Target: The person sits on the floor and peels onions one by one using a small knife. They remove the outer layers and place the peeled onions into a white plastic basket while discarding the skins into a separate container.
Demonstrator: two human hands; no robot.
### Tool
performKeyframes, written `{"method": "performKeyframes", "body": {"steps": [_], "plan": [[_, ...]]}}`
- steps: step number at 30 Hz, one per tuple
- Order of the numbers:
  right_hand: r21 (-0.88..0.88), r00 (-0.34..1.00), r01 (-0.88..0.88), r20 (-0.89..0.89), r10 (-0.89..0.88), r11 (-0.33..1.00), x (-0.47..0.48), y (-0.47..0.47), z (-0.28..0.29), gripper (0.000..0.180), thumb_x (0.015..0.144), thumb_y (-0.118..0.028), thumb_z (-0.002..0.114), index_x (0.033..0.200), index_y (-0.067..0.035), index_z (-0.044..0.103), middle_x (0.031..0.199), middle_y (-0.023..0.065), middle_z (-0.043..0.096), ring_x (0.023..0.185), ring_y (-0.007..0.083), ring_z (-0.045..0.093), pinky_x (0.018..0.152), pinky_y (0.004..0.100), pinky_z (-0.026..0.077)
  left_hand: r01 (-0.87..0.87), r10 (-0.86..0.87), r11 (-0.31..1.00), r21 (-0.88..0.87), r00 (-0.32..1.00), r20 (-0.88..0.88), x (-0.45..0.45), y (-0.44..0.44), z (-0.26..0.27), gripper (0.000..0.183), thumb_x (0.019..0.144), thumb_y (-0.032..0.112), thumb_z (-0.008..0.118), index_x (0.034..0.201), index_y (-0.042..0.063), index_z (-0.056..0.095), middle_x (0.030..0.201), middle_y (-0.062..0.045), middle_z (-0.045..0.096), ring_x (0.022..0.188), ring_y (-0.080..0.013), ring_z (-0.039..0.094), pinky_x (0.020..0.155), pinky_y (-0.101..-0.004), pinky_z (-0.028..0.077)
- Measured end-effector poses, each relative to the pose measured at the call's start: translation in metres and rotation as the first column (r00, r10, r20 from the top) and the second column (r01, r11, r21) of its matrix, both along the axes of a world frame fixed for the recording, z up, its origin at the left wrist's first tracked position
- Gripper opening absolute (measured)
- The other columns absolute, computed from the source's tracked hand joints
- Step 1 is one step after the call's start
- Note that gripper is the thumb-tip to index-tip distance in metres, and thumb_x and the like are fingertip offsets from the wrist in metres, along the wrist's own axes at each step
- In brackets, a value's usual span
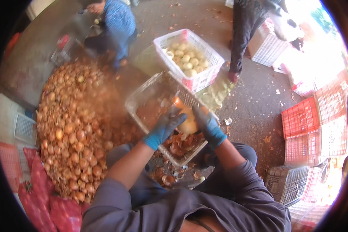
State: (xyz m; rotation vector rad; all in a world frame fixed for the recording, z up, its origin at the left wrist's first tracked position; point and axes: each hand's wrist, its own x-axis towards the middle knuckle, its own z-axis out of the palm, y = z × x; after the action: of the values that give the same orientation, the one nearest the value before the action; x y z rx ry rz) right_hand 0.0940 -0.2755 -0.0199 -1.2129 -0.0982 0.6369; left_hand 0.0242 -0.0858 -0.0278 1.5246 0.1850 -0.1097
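Observation:
A pale, partly peeled onion (188, 123) is between my two hands, over a worn rectangular plastic crate (142, 121). My left hand (169, 123), in a dark glove with a teal cuff, grips its left side, thumb across the front. Against the right side press the fingers of my right hand (207, 123), gloved the same way. Something glossy and orange (177, 101) shows just above the onion; I cannot tell if it is peel or a handle. Loose brown onion skins (181, 143) lie in the near end of the crate.
A large heap of unpeeled onions (75, 139) spreads at left, beside red mesh sacks (43, 200). Beyond my crate, a white crate (216, 62) holds peeled onions (187, 59). One person (119, 20) crouches far left; another (240, 34) stands far right. Red crates (300, 119) are stacked right.

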Motion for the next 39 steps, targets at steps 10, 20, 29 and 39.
{"method": "performKeyframes", "body": {"steps": [10, 20, 29, 39], "plan": [[0.147, 0.984, 0.071, -0.170, -0.046, 0.987, 0.019, 0.001, -0.055, 0.027, 0.104, -0.026, 0.067, 0.119, -0.005, 0.073, 0.082, 0.0012, 0.069, 0.061, 0.0090, 0.060, 0.049, 0.0265, 0.046, -0.077, 0.093, 0.952, -0.298, 0.995, 0.042, -0.009, -0.005, 0.009, 0.050, 0.105, 0.034, 0.062, 0.143, 0.003, 0.053, 0.132, -0.015, 0.064, 0.112, -0.0284, 0.070, 0.087, -0.0409, 0.064], [-0.730, 0.594, -0.025, 0.538, 0.598, 0.683, -0.003, 0.032, -0.036, 0.092, 0.083, -0.054, 0.080, 0.154, -0.007, 0.046, 0.133, 0.0261, 0.065, 0.117, 0.0452, 0.066, 0.100, 0.0528, 0.054, -0.270, 0.296, 0.952, -0.142, 0.931, 0.212, -0.057, 0.061, 0.015, 0.052, 0.107, 0.036, 0.061, 0.143, -0.001, 0.056, 0.136, -0.017, 0.065, 0.122, -0.0281, 0.066, 0.102, -0.0431, 0.058], [-0.060, 0.962, -0.241, 0.117, 0.246, 0.969, -0.022, 0.054, 0.041, 0.073, 0.094, -0.047, 0.073, 0.146, 0.001, 0.056, 0.115, 0.0093, 0.071, 0.094, 0.0150, 0.069, 0.072, 0.0257, 0.055, -0.441, 0.445, 0.885, -0.151, 0.896, -0.009, -0.049, 0.042, 0.047, 0.063, 0.097, 0.039, 0.078, 0.142, -0.002, 0.061, 0.121, -0.007, 0.069, 0.107, -0.0134, 0.064, 0.094, -0.0294, 0.052], [-0.431, 0.446, 0.163, 0.835, 0.323, 0.888, -0.006, 0.031, 0.002, 0.051, 0.101, -0.009, 0.061, 0.146, 0.009, 0.047, 0.106, 0.0185, 0.072, 0.094, 0.0142, 0.074, 0.072, 0.0314, 0.061, -0.246, 0.245, 0.964, -0.102, 0.969, -0.028, -0.046, 0.044, 0.056, 0.058, 0.093, 0.038, 0.082, 0.136, 0.001, 0.066, 0.110, -0.001, 0.072, 0.068, -0.0011, 0.060, 0.057, -0.0190, 0.047]]}}
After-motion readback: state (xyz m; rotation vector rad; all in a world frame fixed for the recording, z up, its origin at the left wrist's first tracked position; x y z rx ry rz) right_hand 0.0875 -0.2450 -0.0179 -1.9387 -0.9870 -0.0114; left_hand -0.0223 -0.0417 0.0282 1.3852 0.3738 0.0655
